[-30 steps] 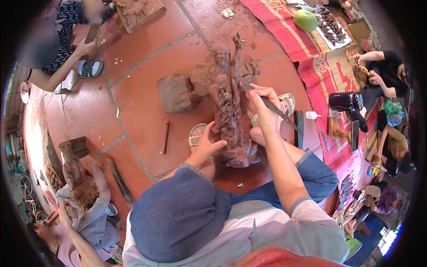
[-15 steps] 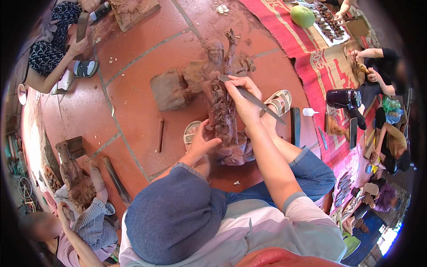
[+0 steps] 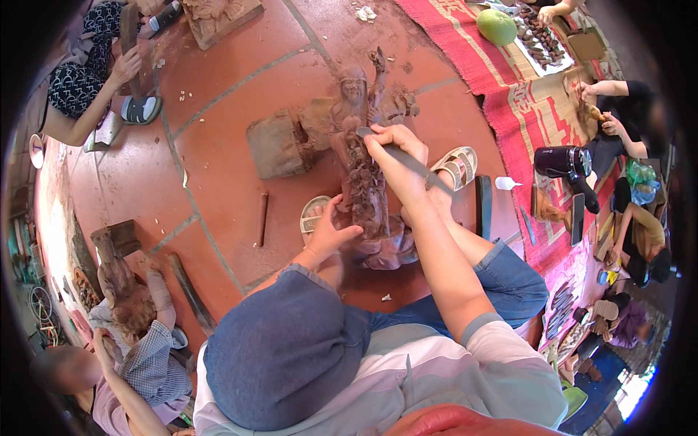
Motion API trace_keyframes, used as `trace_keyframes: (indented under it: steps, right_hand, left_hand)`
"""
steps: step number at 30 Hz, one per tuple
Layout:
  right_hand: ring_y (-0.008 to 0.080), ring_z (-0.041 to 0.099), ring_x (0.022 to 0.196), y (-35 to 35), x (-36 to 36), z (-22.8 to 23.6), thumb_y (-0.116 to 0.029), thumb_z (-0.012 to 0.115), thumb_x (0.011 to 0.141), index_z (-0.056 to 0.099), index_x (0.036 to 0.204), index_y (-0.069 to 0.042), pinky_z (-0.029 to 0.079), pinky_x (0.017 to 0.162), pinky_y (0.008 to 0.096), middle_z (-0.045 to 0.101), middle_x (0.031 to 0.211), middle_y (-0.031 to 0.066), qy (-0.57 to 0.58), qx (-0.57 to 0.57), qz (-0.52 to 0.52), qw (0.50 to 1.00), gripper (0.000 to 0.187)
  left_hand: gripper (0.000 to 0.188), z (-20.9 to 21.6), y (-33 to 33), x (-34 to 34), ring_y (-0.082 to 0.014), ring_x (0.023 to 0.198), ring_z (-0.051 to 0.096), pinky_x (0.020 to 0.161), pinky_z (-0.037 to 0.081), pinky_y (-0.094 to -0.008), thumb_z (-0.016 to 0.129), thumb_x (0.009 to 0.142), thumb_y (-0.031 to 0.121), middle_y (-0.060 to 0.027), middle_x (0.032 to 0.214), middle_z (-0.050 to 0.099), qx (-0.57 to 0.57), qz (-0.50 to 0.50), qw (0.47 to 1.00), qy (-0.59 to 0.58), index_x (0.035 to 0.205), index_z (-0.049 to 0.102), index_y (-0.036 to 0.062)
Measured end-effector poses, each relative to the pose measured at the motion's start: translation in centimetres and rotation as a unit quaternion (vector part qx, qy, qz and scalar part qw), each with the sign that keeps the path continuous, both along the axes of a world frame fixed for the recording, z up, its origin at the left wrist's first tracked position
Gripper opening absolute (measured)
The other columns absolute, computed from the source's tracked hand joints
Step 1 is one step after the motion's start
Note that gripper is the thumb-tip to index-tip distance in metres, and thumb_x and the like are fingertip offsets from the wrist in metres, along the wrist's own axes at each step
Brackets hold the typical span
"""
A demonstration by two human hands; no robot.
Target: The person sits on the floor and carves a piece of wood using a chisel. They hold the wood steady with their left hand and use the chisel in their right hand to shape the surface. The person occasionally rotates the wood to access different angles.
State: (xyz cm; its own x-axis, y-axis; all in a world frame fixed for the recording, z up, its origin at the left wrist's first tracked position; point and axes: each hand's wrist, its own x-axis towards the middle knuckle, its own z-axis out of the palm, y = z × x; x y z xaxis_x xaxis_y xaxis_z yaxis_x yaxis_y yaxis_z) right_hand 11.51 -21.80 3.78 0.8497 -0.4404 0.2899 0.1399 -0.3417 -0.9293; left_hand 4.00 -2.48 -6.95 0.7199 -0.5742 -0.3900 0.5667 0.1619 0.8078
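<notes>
Reddish-brown carved wooden figure (image 3: 365,190), bearded: on the tiled floor (image 3: 225,163), left of the near edge of the woven mat (image 3: 502,109); head toward the floor's far side, base nearest. Right grip (image 3: 397,152), bare hand: curled around a long dark tool (image 3: 420,168), one end over the figure's chest; contact with the wood cannot be told. Left grip (image 3: 329,229), bare hand: thumb and fingers spread wide, by the figure's left side near its base. Change: one second ago the tool's end sat beside the figure's right edge; now over its front. Left grip little altered. Reading: work has probably passed from side to chest, left grip likely steadying. Adjacent: rough wooden block (image 3: 273,150), left.
</notes>
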Motion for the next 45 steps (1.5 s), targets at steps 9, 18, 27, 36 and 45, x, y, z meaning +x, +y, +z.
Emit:
trace_keyframes:
  steps: [9,18,27,36,45]
  right_hand:
    - [0.0205,0.067,0.087,0.8,-0.1,0.7,-0.002,0.072,0.073,0.064,0.072,-0.001,0.051,0.079,0.0315,0.066,0.077,0.0105,0.004,0.015,-0.016,1.0,0.009]
    - [0.0143,0.064,0.084,0.8,-0.8,-0.4,-0.005,0.073,0.075,0.065,0.073,0.0,0.049,0.077,0.0275,0.067,0.082,0.0093,0.023,0.069,-0.004,0.997,0.01]
    - [0.0094,0.057,0.09,-2.4,-4.4,0.1,-0.003,0.07,0.082,0.063,0.078,-0.003,0.045,0.081,0.0251,0.065,0.104,0.0105,0.041,0.246,-0.027,0.968,0.008]
    - [0.025,0.065,0.091,-0.3,5.3,-0.3,-0.008,0.074,0.072,0.067,0.077,-0.003,0.048,0.083,0.0342,0.068,0.088,0.0134,-0.104,-0.065,-0.032,0.992,0.01]
    - [0.0305,0.064,0.091,0.1,6.1,0.1,-0.008,0.074,0.068,0.064,0.071,-0.005,0.049,0.084,0.0383,0.068,0.086,0.0114,-0.075,-0.181,-0.033,0.98,0.011]
  left_hand:
    - [0.086,1.0,-0.2,0.4,-0.0228,0.12,0.048,0.102,0.04,-0.0369,0.076,0.075,0.004,-0.0137,0.132,0.043,0.003,-0.011,0.999,0.033,0.141,0.022,0.0013]
    - [0.085,0.2,-0.2,0.0,-0.0226,0.116,0.05,0.1,0.041,-0.0364,0.076,0.076,0.007,-0.013,0.13,0.045,-0.003,-0.005,1.0,0.01,0.142,0.022,0.002]
    - [0.085,0.6,0.0,0.3,-0.0214,0.12,0.047,0.102,0.041,-0.0353,0.077,0.073,0.003,-0.0133,0.132,0.043,0.023,-0.014,1.0,0.013,0.14,0.025,0.0014]
    - [0.086,-0.2,-0.2,0.2,-0.021,0.12,0.047,0.1,0.042,-0.034,0.079,0.072,0.006,-0.0131,0.131,0.044,0.023,-0.013,1.0,-0.002,0.139,0.026,0.0002]
    - [0.086,0.4,0.1,-0.1,-0.0229,0.119,0.048,0.101,0.041,-0.0365,0.075,0.074,0.0,-0.0132,0.132,0.043,0.052,-0.032,0.998,-0.015,0.141,0.022,0.002]
